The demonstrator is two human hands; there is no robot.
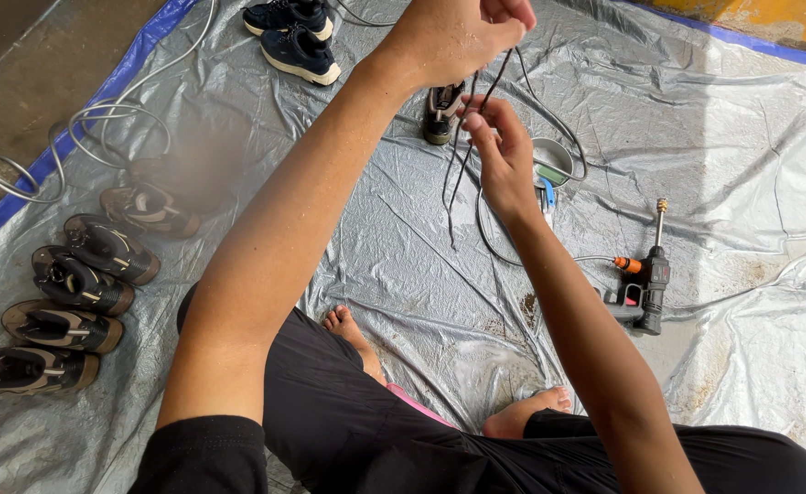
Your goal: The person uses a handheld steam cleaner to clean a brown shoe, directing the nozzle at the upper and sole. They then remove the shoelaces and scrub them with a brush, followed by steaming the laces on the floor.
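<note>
My left hand (453,37) is raised at the top of the view, pinching the upper end of a dark shoelace (462,160) that hangs down in long strands. Just below it, my right hand (502,155) grips the same lace between thumb and fingers. Behind the hanging lace a single dark shoe (441,112) lies on the silver tarp (741,137). My bare feet (353,331) rest on the tarp under my arms.
Several dark sandals (74,284) lie in a row at the left. A pair of navy sneakers (298,37) sits at the top. A spray gun (645,288) with hose lies at the right, near a small bowl (554,160). Coiled hose (92,123) crosses the blue tarp edge.
</note>
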